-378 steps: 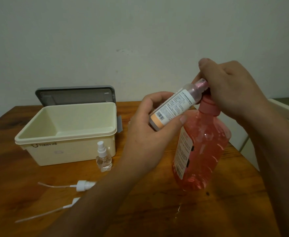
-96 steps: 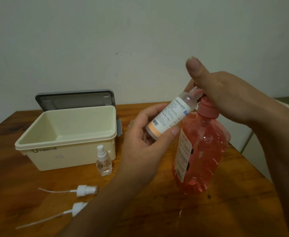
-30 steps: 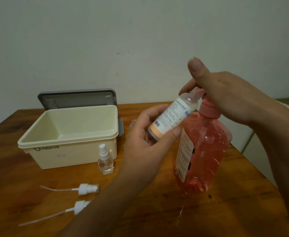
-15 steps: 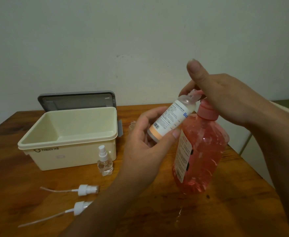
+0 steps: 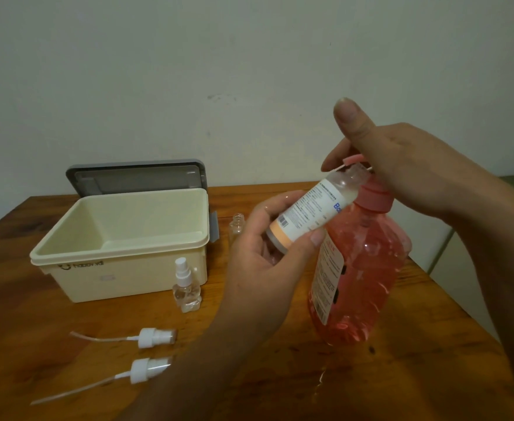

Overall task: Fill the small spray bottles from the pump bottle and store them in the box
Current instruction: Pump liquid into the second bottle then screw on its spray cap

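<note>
A: You're mid-fill. Your left hand (image 5: 267, 262) is clamped on the labelled bottle (image 5: 313, 214), tilted, its open neck under the spout; your right hand (image 5: 401, 174) presses the pump bottle (image 5: 359, 275) on the counter (image 5: 432, 344).

B: Next?

A: Probably a sprayer (image 5: 155, 337) to screw on, then the smooth cream box (image 5: 122, 262). The clear, slick plastic may slip.
</note>
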A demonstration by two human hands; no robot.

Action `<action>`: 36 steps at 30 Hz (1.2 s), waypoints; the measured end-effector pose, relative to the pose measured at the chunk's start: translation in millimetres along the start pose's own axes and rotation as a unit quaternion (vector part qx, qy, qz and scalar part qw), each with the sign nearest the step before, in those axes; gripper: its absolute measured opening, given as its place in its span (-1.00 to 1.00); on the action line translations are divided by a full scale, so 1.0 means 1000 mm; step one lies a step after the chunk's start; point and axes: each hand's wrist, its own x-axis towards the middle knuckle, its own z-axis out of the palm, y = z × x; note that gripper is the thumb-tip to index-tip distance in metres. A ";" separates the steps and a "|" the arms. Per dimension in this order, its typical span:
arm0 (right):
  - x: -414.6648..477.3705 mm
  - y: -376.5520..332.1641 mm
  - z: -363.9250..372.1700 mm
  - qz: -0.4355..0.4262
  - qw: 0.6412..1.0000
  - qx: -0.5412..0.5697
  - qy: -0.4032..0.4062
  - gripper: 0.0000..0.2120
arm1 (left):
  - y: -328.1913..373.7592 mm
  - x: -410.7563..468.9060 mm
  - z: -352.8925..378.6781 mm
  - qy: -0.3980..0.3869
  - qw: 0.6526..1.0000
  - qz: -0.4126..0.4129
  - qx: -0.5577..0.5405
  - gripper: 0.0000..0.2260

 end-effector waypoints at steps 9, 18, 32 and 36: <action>0.000 0.001 -0.001 0.015 0.996 0.078 0.045 -0.35 | -0.005 -0.001 -0.001 0.021 0.999 -0.021 -0.026 -0.67; -0.001 0.004 0.004 -0.011 0.990 0.088 0.107 -0.51 | -0.003 -0.005 -0.007 0.042 0.998 -0.038 -0.035 -0.66; -0.037 -0.019 0.029 -0.203 0.935 0.080 0.280 -0.79 | -0.001 -0.023 -0.027 0.061 0.993 -0.067 -0.081 -0.58; -0.055 -0.025 0.055 -0.208 0.935 0.148 0.245 -0.73 | -0.002 -0.028 -0.035 0.065 0.992 -0.070 -0.088 -0.60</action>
